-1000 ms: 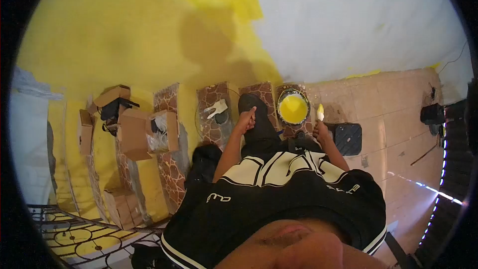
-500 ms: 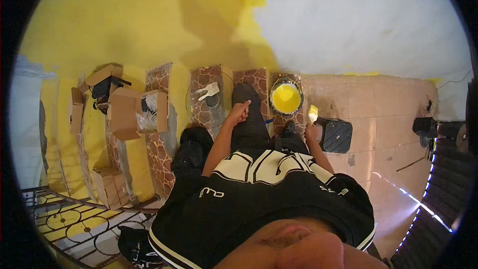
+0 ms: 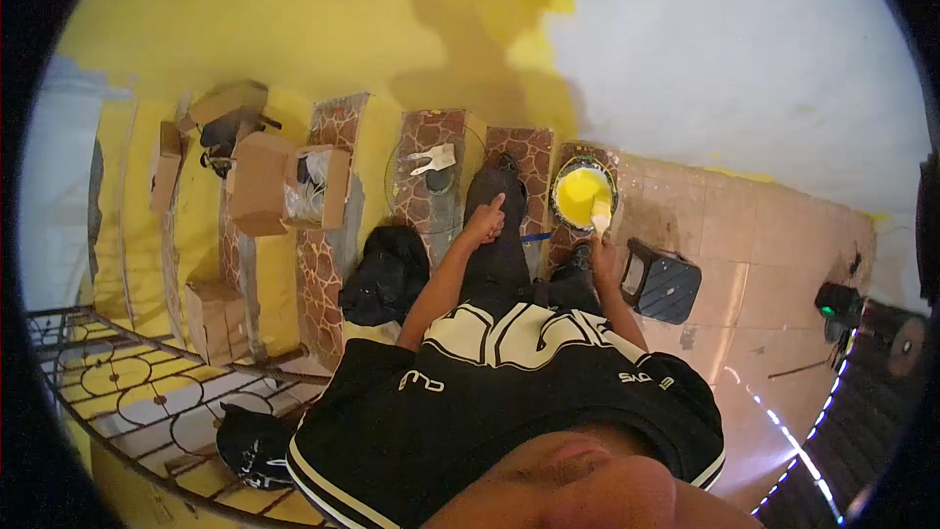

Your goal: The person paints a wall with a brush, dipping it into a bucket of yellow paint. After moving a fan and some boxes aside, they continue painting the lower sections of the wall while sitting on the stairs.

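My right hand [image 3: 604, 257] is closed round the handle of a paintbrush [image 3: 600, 219]. The brush's bristles reach over the near right rim of a paint bucket [image 3: 561, 213] and meet the yellow paint [image 3: 578, 191] inside. My left hand [image 3: 486, 221] rests on my raised knee, one finger stretched out and the others loosely curved, holding nothing. A second brush with a pale handle [image 3: 432, 159] lies on a stone-patterned step to the left of my knee.
Open cardboard boxes [image 3: 318, 186] stand on the steps at left, beside a metal railing [image 3: 117, 372]. Dark cloth [image 3: 385, 274] lies near my leg. A black stool [image 3: 668, 286] stands on the tiled floor at right. The wall ahead [image 3: 685, 49] is part yellow, part white.
My right hand has brought the paintbrush leftward, from beside the bucket to its paint. A finger of my left hand has stretched out. The whole view has shifted slightly.
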A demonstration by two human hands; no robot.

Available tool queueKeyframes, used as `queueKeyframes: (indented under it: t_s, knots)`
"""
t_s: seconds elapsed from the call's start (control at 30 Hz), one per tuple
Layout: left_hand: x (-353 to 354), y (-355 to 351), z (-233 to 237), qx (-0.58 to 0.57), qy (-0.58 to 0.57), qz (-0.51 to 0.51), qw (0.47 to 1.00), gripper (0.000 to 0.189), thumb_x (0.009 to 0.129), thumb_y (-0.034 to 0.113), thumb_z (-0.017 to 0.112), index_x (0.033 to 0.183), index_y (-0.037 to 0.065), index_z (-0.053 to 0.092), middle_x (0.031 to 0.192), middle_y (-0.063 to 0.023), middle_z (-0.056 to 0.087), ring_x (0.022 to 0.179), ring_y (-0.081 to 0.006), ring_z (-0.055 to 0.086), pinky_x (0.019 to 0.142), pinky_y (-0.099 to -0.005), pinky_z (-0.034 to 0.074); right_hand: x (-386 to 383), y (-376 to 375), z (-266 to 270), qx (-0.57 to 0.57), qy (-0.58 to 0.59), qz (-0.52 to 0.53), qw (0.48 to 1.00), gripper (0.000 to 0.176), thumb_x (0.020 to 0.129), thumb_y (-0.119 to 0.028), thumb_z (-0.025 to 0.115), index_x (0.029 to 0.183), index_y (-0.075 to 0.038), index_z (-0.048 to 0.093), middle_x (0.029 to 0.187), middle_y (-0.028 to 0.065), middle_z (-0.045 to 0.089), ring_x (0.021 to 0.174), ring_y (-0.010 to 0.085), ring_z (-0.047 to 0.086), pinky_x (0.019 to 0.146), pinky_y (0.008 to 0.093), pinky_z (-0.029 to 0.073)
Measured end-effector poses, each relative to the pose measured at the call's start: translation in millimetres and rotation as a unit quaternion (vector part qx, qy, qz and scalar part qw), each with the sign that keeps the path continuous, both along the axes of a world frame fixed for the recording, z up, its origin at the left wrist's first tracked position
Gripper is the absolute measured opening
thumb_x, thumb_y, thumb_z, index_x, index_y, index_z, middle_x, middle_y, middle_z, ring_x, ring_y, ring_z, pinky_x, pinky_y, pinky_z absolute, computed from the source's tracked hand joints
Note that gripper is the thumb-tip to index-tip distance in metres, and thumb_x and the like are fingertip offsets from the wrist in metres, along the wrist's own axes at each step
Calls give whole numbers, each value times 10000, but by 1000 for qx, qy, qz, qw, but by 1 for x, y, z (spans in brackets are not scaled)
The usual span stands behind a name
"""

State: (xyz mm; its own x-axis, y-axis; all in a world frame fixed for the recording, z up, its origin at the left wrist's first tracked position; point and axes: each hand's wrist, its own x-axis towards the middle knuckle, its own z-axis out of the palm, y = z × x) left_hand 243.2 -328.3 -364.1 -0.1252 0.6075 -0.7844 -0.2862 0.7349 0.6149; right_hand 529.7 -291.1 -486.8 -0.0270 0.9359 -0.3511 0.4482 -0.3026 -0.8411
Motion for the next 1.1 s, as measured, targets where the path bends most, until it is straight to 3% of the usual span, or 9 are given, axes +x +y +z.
queueKeyframes:
  t_s: [0.07, 0.2, 0.27, 0.43, 0.57, 0.67, 0.87, 0.93, 1.1]
  knots:
    - [7, 5, 1, 26, -14, 32, 999, 593, 896, 581, 457, 485, 168, 349, 424, 41, 317, 314, -74, 288, 318, -240, 193, -20, 8, -90, -66, 71, -25, 995, 345, 877, -341, 585, 859, 4, 585, 697, 51, 548, 639, 145, 526, 587, 306, 418]
    - [15, 21, -5, 110, 47, 79, 990, 566, 914, 555, 440, 512, 164, 373, 438, 41, 316, 353, -73, 279, 357, -245, 198, -77, 40, 0, 44, -49, -8, 998, 380, 869, -343, 600, 912, 34, 583, 714, 90, 574, 623, 162, 520, 586, 332, 420]
    - [19, 24, -8, 145, 75, 96, 982, 548, 930, 527, 432, 528, 157, 386, 451, 38, 330, 373, -71, 288, 373, -244, 204, -98, 61, 6, -32, 108, 65, 992, 409, 844, -361, 628, 895, 43, 590, 703, 116, 590, 610, 185, 520, 593, 350, 426]
    - [6, 15, -28, 175, 41, 197, 964, 309, 970, 336, 438, 953, 67, 589, 649, -22, 540, 469, -82, 406, 422, -254, 360, -149, 79, 37, 40, 47, 179, 982, 408, 798, -373, 676, 768, 28, 609, 623, 94, 581, 563, 194, 518, 561, 359, 423]
    - [-22, -1, -63, 113, 9, 358, 927, 397, 955, 297, 476, 1263, 47, 447, 928, -132, 616, 674, -165, 577, 607, -319, 531, -183, 87, 8, -11, 16, 252, 967, 412, 820, -386, 630, 774, 24, 628, 602, 117, 584, 548, 250, 557, 560, 381, 435]
    - [-51, -27, -108, 251, -375, 557, 697, 612, 936, 262, 507, 1416, 63, 183, 1268, -237, 440, 1108, -380, 508, 888, -488, 493, -209, 92, -26, -44, -100, 300, 948, 423, 841, -406, 594, 778, 9, 641, 609, 130, 592, 590, 292, 590, 584, 395, 447]
    - [-81, -59, -201, -115, -137, 681, 710, 832, 856, 413, 615, 1455, 106, 126, 1372, -230, 310, 1194, -365, 426, 872, -507, 486, -269, 95, -106, 27, 1, 349, 937, 464, 882, -431, 529, 944, 18, 626, 736, 173, 621, 700, 327, 610, 654, 419, 458]
    - [-81, -72, -229, -125, -182, 702, 677, 840, 834, 437, 638, 1447, 113, 163, 1382, -215, 302, 1203, -359, 413, 863, -501, 484, -293, 100, -114, -140, -53, 358, 922, 289, 902, -225, 545, 1071, 8, 569, 995, 206, 590, 900, 347, 572, 762, 428, 444]
    - [-81, -82, -274, -25, -153, 724, 673, 755, 807, 422, 690, 1386, 123, 308, 1378, -154, 350, 1192, -333, 437, 840, -501, 482, -332, 105, -193, -43, 33, 372, 927, 354, 897, -226, 551, 1171, -4, 539, 952, 180, 595, 857, 338, 566, 780, 433, 443]
